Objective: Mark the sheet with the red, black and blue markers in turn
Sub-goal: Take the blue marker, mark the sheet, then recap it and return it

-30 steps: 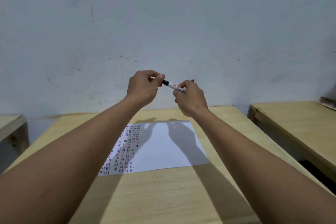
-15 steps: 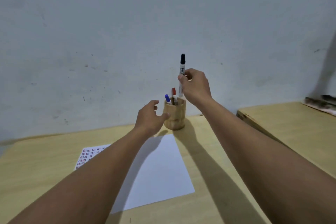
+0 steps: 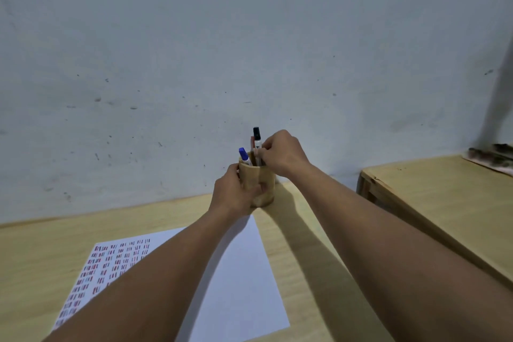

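A wooden pen cup (image 3: 266, 179) stands at the far edge of the table by the wall. My left hand (image 3: 236, 193) is wrapped around its left side. My right hand (image 3: 281, 154) pinches the black marker (image 3: 257, 139), which stands capped and upright with its lower part inside the cup. The blue marker (image 3: 244, 155) leans at the cup's left rim. The red marker (image 3: 252, 142) shows only as a sliver behind the black one. The white sheet (image 3: 238, 280) lies on the table under my left forearm, with rows of short marks on its left part.
The wooden table (image 3: 308, 258) ends at a grey wall just behind the cup. A second wooden table (image 3: 444, 203) stands to the right across a narrow gap, with some clutter at its far right corner.
My right hand has lowered the capped black marker into the cup. My left hand has reached forward and closed around the cup. The view has turned towards the cup.
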{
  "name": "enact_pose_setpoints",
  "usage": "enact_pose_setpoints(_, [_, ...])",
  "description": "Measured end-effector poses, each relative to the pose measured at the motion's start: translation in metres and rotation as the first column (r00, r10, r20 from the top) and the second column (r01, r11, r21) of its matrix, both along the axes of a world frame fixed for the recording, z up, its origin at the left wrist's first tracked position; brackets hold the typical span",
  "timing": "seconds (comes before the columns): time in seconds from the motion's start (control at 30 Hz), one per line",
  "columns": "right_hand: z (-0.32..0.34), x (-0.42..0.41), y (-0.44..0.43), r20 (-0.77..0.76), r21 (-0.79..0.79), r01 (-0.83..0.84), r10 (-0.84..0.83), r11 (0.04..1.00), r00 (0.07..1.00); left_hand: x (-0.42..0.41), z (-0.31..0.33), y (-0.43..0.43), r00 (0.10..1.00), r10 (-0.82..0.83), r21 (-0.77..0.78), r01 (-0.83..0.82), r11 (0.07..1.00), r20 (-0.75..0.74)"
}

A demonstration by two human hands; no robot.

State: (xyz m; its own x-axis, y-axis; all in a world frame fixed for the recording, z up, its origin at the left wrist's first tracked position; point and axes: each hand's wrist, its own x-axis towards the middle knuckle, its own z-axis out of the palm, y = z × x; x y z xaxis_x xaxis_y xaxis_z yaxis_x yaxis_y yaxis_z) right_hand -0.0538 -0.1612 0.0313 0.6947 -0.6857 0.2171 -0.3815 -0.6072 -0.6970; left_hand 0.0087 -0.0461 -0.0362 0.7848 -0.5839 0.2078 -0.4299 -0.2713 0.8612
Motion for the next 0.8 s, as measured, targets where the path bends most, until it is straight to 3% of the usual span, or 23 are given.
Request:
enact_pose_setpoints(0.2, [-0.004, -0.002, 0.008, 0.086, -0.007, 0.027, -0.027, 1.0, 0.996, 0.002, -0.003, 0.001, 1.0, -0.003, -0.019, 0.003, 1.0, -0.015])
enact_pose_setpoints(0.4, [0.001, -0.003, 0.02, -0.118, -0.053, -0.091, 0.084, 0.994, 0.989, 0.005, -0.006, 0.002, 0.999, 0.024, 0.063, -0.026, 0.998, 0.028])
enact_pose_setpoints(0.5, [-0.001, 0.001, 0.02, -0.144, -0.059, -0.105, 0.096, 0.993, 0.985, 0.006, -0.004, 0.001, 0.999, 0.028, 0.071, -0.031, 0.997, 0.035])
enact_pose_setpoints(0.7, [-0.008, 0.005, 0.017, -0.097, -0.136, -0.102, 0.09, 0.985, 0.991, 0.008, -0.004, 0.001, 0.999, 0.036, 0.099, -0.04, 0.994, 0.041])
enact_pose_setpoints(0.8, [-0.007, 0.004, 0.018, 0.01, -0.184, -0.089, 0.093, 0.979, 0.996, 0.007, -0.004, 0.0, 0.999, 0.032, 0.103, -0.036, 0.994, 0.042])
